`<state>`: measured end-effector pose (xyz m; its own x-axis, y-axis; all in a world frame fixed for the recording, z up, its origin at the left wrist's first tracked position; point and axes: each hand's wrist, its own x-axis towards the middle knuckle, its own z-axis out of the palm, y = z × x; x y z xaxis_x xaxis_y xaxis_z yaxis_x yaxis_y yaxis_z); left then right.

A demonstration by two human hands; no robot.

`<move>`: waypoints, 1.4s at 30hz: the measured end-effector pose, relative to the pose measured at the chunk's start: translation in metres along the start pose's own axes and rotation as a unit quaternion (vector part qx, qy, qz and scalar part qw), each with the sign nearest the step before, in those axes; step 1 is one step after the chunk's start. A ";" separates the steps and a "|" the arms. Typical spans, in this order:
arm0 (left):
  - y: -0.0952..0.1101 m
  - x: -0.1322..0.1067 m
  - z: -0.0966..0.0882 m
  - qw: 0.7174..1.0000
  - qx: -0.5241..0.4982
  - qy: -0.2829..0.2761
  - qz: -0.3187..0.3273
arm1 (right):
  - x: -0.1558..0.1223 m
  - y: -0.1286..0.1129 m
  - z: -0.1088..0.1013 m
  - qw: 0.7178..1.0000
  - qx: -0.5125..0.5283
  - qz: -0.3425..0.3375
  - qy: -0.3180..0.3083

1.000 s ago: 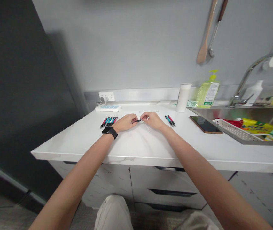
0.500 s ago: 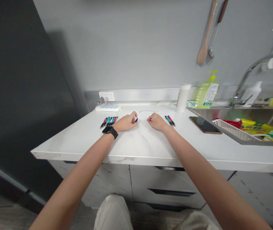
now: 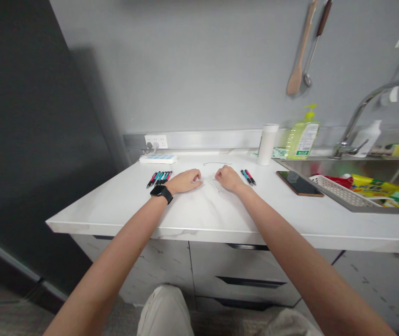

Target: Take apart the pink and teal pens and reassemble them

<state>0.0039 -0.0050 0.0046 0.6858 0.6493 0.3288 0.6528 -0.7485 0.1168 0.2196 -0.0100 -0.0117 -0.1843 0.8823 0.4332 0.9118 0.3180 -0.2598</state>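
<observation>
My left hand (image 3: 185, 181), with a black watch (image 3: 161, 192) on its wrist, is curled just above the countertop. Its fingers and thumb bend inward, and whatever lies inside them is hidden. Beside that wrist, to the left, several pens (image 3: 159, 178) in red, teal and black lie in a row. My right hand (image 3: 229, 178) is closed in a pinch on a thin, pale pen refill (image 3: 216, 186), which slants down to a small dark tip. To the right of this hand lie two pens (image 3: 248, 177), one teal and one red.
A power strip (image 3: 158, 159) sits at the back left. A white cylindrical container (image 3: 268, 144) and a green soap bottle (image 3: 303, 137) stand at the back right. A phone (image 3: 299, 183) lies by the sink (image 3: 357, 207), which holds a white basket (image 3: 343, 192). Behind my hands lies a thin line (image 3: 217, 163).
The small black piece seen at my left fingertips is no longer visible, and those fingers have curled in. The pale refill below my right hand now shows more clearly.
</observation>
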 end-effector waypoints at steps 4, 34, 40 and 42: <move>-0.001 0.001 0.001 0.999 0.006 0.036 0.012 | 0.002 -0.006 -0.003 0.995 0.101 -0.021 0.006; -0.025 -0.001 0.001 0.997 0.020 0.015 -0.072 | 0.005 0.014 0.003 0.995 0.034 0.089 -0.021; -0.032 0.000 0.004 0.997 -0.028 0.012 -0.067 | 0.002 0.006 -0.004 0.994 0.068 0.078 -0.025; -0.033 0.000 0.004 0.996 -0.044 0.009 -0.071 | 0.001 0.004 -0.006 0.993 0.086 0.079 -0.033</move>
<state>-0.0163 0.0206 -0.0030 0.5815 0.7478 0.3203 0.7118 -0.6583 0.2448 0.2250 -0.0095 -0.0069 -0.0733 0.9449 0.3192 0.8565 0.2236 -0.4652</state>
